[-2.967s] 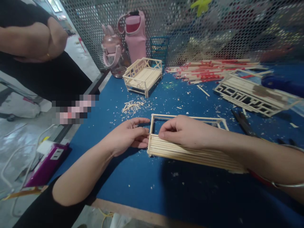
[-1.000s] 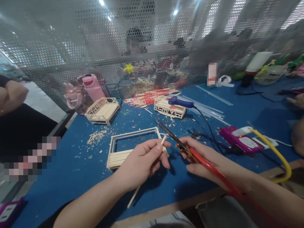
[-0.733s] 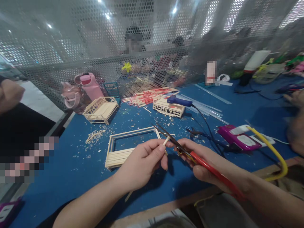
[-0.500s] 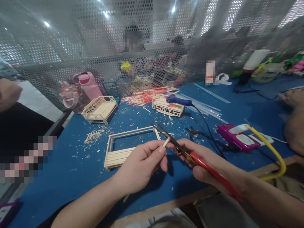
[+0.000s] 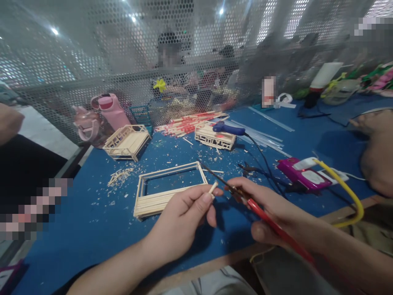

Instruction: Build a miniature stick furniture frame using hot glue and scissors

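Observation:
Between thumb and forefinger, my left hand (image 5: 187,219) pinches a short pale wooden stick (image 5: 213,188), its cut end pointing up and right. My right hand (image 5: 260,205) is wrapped round red-handled scissors (image 5: 264,216), whose dark blades point up and left, just beyond the stick's tip and apart from it. Behind my left hand lies a rectangular stick frame (image 5: 170,171), its near side filled with parallel sticks. The left hand hides part of that frame.
Two stick models, a bed-like one (image 5: 129,142) and a smaller one (image 5: 215,137), stand farther back. A blue glue gun (image 5: 229,128) rests on the smaller model. Red-and-pale sticks (image 5: 190,123), pliers (image 5: 250,169) and a purple power strip (image 5: 302,175) lie on the blue table (image 5: 92,229).
The scissor blades have come away from the stick's end and look closed together now. My left hand keeps its pinch, and the whole view has shifted slightly.

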{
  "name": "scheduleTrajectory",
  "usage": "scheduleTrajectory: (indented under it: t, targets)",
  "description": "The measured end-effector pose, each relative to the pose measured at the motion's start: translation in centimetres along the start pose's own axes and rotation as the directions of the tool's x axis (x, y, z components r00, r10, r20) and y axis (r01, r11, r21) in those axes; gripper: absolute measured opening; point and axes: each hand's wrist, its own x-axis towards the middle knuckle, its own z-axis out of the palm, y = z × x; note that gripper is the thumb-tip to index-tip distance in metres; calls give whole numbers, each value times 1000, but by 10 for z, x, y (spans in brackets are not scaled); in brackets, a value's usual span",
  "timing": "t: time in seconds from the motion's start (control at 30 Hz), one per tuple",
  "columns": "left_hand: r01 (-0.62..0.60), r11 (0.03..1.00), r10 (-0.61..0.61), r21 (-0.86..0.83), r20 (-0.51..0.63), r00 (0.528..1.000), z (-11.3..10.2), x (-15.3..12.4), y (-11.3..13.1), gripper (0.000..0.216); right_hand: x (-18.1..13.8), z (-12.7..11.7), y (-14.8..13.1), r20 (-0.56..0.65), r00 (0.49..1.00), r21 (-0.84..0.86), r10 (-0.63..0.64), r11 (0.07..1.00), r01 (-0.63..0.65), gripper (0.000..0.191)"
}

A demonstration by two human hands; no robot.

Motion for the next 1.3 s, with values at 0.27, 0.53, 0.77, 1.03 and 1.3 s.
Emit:
scheduleTrajectory:
  t: [0.27, 0.53, 0.77, 1.03, 1.3]
  targets:
    - [-67, 982, 76, 179, -39, 996, -3, -3, 5, 36, 3, 5, 3, -22, 980, -218, -198, 958, 189, 74]
    - [-135, 976, 148, 169, -67, 987, -1, -5, 5, 32, 2, 4, -10, -46, 977, -380, -210, 908, 177, 73]
    - [-139, 985, 146, 103, -63, 987, 1, -8, 1, 26, 2, 5, -10, -17, 960, -422, -280, 872, 247, 77]
    - [-124, 989, 130, 82, -75, 989, 6, -10, 3, 30, 4, 9, -11, -34, 921, -323, -389, 876, 358, 62]
    - [-155, 983, 150, 97, 59, 987, 0, -15, 10, 27, 5, 1, -22, 59, 905, -336, -420, 846, 414, 59]
